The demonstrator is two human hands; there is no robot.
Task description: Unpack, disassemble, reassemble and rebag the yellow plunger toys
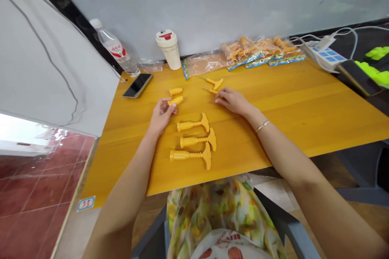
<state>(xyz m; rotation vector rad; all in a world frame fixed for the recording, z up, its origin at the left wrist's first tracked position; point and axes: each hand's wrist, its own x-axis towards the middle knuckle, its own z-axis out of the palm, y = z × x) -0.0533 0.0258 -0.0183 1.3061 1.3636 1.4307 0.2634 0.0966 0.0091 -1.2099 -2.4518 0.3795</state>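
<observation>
On the counter, clear bags of yellow tools lie right of the lidded cup, in front of which the left fingers, nearly closed, pinch a ribbed sleeve while, front-right of it, the right fingers curl round a spiral rod.

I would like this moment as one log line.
left hand: holds sleeve | right hand: on screw, grip unclear | beyond: other sleeve, other screw | nearer body: three joined tools

T-handled tools ribbed plastic; tabletop smooth, wood-look.
</observation>
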